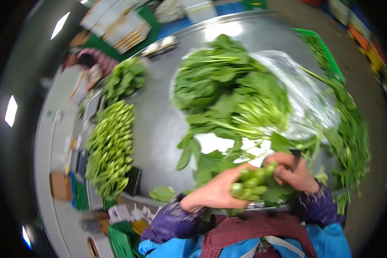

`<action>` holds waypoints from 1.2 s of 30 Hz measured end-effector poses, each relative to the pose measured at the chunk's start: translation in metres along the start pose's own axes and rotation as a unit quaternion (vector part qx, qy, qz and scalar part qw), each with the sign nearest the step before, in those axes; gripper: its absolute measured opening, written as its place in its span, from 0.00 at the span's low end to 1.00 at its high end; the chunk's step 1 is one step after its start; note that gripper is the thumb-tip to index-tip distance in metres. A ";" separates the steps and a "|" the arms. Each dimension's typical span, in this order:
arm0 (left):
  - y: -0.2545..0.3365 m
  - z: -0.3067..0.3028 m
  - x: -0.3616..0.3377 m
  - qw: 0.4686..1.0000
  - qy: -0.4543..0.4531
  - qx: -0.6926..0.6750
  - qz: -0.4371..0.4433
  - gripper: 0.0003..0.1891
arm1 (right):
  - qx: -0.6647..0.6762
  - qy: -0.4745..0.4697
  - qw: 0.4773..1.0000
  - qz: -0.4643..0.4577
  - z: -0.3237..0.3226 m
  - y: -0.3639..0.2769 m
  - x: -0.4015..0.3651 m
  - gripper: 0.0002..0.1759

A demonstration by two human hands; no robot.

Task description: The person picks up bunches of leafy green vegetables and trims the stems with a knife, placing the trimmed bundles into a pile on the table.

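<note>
My left hand is wrapped around a bunch of leafy greens, whose thick, pale green stem ends point toward me. Close beside it, my right hand has its fingers curled near the bunch's upper stems. A small dark piece sticks up by the right-hand fingers; what kind of thing it is cannot be made out. Loose leaves lie under and around both hands. Beyond them, a large heap of leafy greens rests partly on a clear plastic bag.
The metal table carries a neat stack of trimmed greens and another leafy bunch along its left side. More greens hang at the right edge by a green crate. Another person's sleeve shows at far left.
</note>
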State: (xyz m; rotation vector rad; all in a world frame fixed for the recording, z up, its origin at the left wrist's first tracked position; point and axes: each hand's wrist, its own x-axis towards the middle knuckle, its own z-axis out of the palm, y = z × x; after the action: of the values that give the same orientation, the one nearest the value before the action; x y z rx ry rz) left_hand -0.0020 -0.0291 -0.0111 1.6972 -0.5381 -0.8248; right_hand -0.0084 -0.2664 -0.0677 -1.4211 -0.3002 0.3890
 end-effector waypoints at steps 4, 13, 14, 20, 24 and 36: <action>-0.001 0.006 0.004 0.992 -0.012 -0.125 0.004 0.31 | 0.136 0.006 0.990 0.021 0.007 -0.002 0.003 0.06; -0.010 0.000 -0.023 0.980 0.103 -0.170 -0.024 0.30 | -0.172 0.032 0.978 -0.114 0.034 -0.004 0.028 0.13; -0.009 -0.003 -0.028 0.979 0.109 -0.169 -0.022 0.30 | -0.173 0.027 0.978 -0.117 0.037 -0.009 0.030 0.13; 0.009 -0.044 -0.060 0.996 0.077 -0.031 -0.032 0.32 | -0.331 -0.057 0.931 -0.144 0.059 -0.038 0.046 0.13; 0.006 -0.093 -0.080 0.979 0.031 0.194 -0.048 0.32 | -0.367 -0.052 0.926 -0.074 0.080 -0.041 0.052 0.09; -0.093 -0.397 -0.047 0.610 0.318 0.726 0.022 0.17 | -0.366 0.128 0.895 0.219 0.097 -0.018 0.048 0.12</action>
State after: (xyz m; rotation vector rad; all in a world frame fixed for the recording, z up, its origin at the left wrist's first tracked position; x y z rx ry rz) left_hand 0.2616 0.2841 -0.0339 3.1892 -0.7795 0.6509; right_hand -0.0054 -0.1609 -0.0390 -2.2746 0.1227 0.4707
